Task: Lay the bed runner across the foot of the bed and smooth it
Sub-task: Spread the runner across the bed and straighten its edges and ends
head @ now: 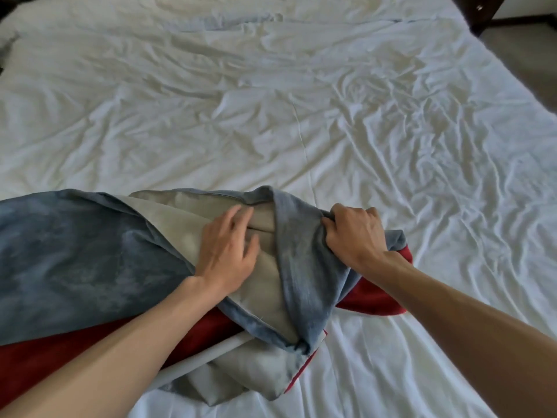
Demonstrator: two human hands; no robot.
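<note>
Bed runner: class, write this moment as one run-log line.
left hand: flat on bed runner | right hand: grips bunched fold | state: partly unfolded, not smoothed

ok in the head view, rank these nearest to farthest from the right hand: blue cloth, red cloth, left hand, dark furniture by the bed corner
1. Blue cloth: held in the right hand's grip.
2. Red cloth: just under that wrist.
3. Left hand: off to the left, resting on the bedding pile.
4. Dark furniture: far top right, past the bed corner.
</note>
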